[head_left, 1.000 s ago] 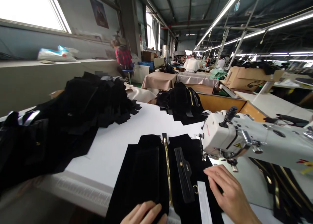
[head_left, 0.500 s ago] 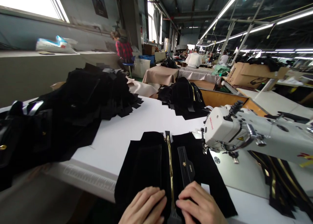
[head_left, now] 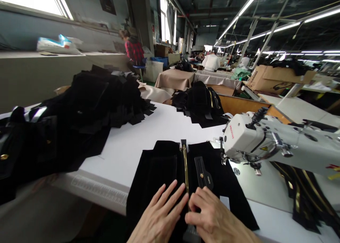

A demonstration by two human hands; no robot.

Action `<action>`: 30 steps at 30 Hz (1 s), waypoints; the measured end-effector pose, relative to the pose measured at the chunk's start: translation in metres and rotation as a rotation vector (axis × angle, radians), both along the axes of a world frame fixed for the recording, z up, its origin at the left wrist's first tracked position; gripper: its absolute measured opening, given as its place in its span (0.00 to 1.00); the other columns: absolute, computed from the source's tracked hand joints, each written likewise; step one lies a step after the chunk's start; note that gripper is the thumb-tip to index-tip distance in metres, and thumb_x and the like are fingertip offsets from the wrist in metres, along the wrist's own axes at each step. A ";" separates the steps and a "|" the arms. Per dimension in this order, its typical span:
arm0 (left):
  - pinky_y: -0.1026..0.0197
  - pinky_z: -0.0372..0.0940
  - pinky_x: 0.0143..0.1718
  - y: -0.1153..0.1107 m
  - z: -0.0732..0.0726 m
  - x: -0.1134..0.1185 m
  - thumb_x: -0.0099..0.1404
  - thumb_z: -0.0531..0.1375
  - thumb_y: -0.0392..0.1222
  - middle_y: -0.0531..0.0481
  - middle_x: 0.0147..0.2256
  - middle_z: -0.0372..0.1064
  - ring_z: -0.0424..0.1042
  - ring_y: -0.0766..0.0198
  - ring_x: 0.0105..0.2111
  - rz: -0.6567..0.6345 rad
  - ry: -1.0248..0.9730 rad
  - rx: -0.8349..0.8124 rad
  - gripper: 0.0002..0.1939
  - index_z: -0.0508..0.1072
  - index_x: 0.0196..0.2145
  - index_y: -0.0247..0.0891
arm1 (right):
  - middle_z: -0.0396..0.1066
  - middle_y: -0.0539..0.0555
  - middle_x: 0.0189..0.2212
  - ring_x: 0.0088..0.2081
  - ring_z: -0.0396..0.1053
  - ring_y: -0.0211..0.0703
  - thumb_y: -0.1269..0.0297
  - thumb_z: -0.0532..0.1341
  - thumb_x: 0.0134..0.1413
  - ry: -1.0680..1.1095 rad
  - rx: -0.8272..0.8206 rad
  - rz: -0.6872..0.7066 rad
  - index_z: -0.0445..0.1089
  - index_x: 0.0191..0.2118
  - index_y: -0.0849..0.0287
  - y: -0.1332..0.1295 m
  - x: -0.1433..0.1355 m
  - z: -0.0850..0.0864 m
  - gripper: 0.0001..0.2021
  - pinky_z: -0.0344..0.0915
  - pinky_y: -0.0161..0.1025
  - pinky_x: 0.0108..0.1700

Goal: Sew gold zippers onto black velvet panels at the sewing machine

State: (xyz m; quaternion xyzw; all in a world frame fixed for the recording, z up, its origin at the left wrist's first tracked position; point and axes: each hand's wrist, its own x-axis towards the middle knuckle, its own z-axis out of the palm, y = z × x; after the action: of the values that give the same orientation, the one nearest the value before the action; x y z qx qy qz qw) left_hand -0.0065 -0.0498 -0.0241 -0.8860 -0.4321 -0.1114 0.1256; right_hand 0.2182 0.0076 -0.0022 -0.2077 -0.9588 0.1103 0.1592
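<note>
A black fabric piece [head_left: 159,168] lies on the white table, with a gold zipper [head_left: 185,165] running down its middle. My left hand [head_left: 164,211] rests flat on the fabric left of the zipper, its fingers spread. Just right of the zipper's lower part, my right hand [head_left: 207,213] has its fingers curled together in a pinch; what is between them is too hidden to make out. Above that hand sits a black patch with a small gold fitting [head_left: 203,174]. A small white label [head_left: 225,201] shows beside the right hand.
The sewing machine [head_left: 247,140] stands at the right, with gold-striped black zipper strips [head_left: 302,190] beside it. A large black fabric pile [head_left: 92,97] covers the left, and a smaller pile [head_left: 199,101] lies behind the piece. Two people are farther back.
Both hands have moved up along the zipper. The fingers of my left hand have spread out flat, while those of my right hand have curled in more tightly.
</note>
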 end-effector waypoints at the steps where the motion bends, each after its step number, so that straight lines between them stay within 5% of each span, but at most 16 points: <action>1: 0.47 0.59 0.63 0.000 0.000 0.000 0.68 0.52 0.31 0.50 0.68 0.47 0.50 0.51 0.67 0.000 -0.003 0.000 0.31 0.56 0.67 0.40 | 0.65 0.49 0.35 0.37 0.61 0.41 0.78 0.59 0.48 -0.012 -0.004 0.010 0.67 0.35 0.54 0.001 -0.001 0.000 0.11 0.59 0.39 0.42; 6: 0.48 0.61 0.61 0.001 -0.003 0.000 0.68 0.52 0.32 0.50 0.68 0.47 0.52 0.51 0.66 0.009 -0.023 0.011 0.31 0.55 0.68 0.40 | 0.65 0.51 0.34 0.36 0.62 0.41 0.78 0.54 0.58 0.121 -0.064 -0.003 0.68 0.35 0.55 -0.001 -0.001 0.001 0.10 0.60 0.39 0.41; 9: 0.49 0.62 0.60 0.001 -0.002 0.001 0.68 0.50 0.30 0.51 0.68 0.46 0.52 0.53 0.66 0.028 -0.014 0.026 0.32 0.52 0.69 0.41 | 0.67 0.52 0.37 0.39 0.65 0.41 0.78 0.48 0.63 0.256 -0.180 -0.094 0.68 0.45 0.54 -0.004 0.015 0.003 0.16 0.64 0.38 0.43; 14: 0.51 0.61 0.61 0.002 0.001 0.004 0.70 0.51 0.32 0.52 0.66 0.51 0.54 0.55 0.65 0.045 -0.080 0.028 0.29 0.55 0.67 0.39 | 0.69 0.56 0.46 0.47 0.67 0.48 0.64 0.50 0.70 0.285 0.106 -0.600 0.63 0.55 0.54 -0.003 0.063 -0.013 0.13 0.66 0.43 0.47; 18: 0.53 0.59 0.63 0.004 -0.001 0.004 0.72 0.50 0.33 0.51 0.64 0.57 0.56 0.59 0.65 0.041 -0.216 0.015 0.26 0.59 0.66 0.40 | 0.69 0.61 0.48 0.48 0.68 0.59 0.45 0.51 0.67 0.170 0.307 -0.868 0.62 0.56 0.59 -0.002 0.086 -0.037 0.24 0.67 0.53 0.47; 24: 0.53 0.58 0.63 0.001 -0.003 0.002 0.71 0.49 0.31 0.50 0.63 0.60 0.58 0.58 0.64 0.039 -0.252 0.017 0.26 0.60 0.65 0.41 | 0.70 0.59 0.46 0.47 0.70 0.54 0.49 0.51 0.67 0.224 0.253 -0.844 0.64 0.51 0.57 -0.010 0.075 -0.047 0.18 0.71 0.48 0.46; 30: 0.54 0.69 0.56 -0.005 0.010 -0.012 0.72 0.53 0.36 0.53 0.58 0.67 0.65 0.57 0.59 0.122 -0.305 -0.062 0.19 0.68 0.59 0.44 | 0.72 0.54 0.37 0.39 0.73 0.44 0.60 0.55 0.66 0.381 -0.077 -0.641 0.65 0.37 0.55 -0.019 0.053 -0.036 0.07 0.72 0.35 0.39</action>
State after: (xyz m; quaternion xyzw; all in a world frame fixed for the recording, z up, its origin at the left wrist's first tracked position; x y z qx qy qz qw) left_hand -0.0186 -0.0549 -0.0143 -0.8343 -0.5026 -0.2234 0.0375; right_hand 0.2709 -0.0112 -0.0384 -0.4788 -0.7935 0.1274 0.3534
